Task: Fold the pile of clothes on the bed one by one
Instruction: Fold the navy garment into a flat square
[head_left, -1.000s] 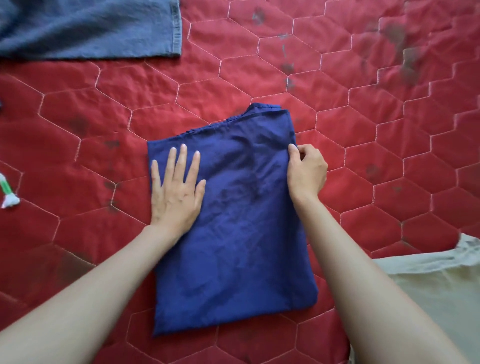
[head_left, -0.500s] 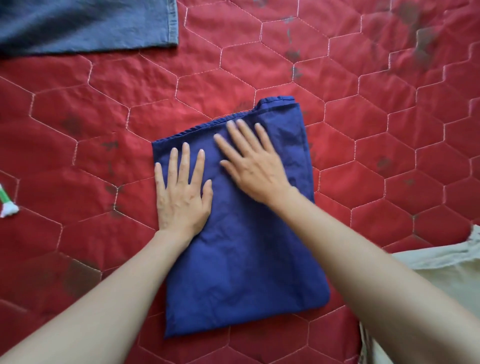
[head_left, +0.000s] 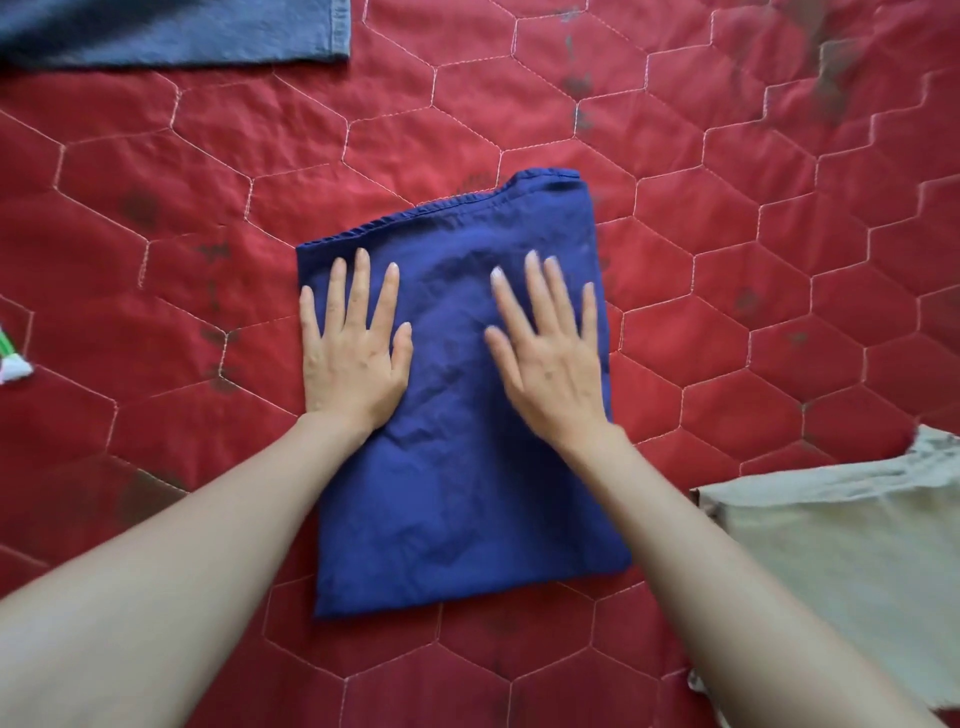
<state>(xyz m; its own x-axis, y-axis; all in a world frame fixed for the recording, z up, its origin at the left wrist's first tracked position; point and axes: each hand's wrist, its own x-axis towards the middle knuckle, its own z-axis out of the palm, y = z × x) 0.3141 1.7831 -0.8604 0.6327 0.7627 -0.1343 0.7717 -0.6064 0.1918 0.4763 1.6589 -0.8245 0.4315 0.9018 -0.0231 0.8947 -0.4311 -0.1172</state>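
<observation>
A dark blue garment (head_left: 457, 457) lies folded into a tall rectangle on the red quilted bed cover (head_left: 208, 171), its gathered hem at the far edge. My left hand (head_left: 353, 353) lies flat on the garment's left side, fingers straight and spread. My right hand (head_left: 550, 353) presses flat on the right side with fingers straight, slightly blurred. Neither hand grips the cloth.
A grey-blue denim garment (head_left: 171, 31) lies at the far left edge of the bed. A beige folded cloth (head_left: 841, 566) sits at the near right. A small green and white object (head_left: 13, 364) pokes in at the left edge.
My right hand let go of the garment's right edge, laid flat on the cloth near the top middle, then slid right. The left hand stayed flat in place.
</observation>
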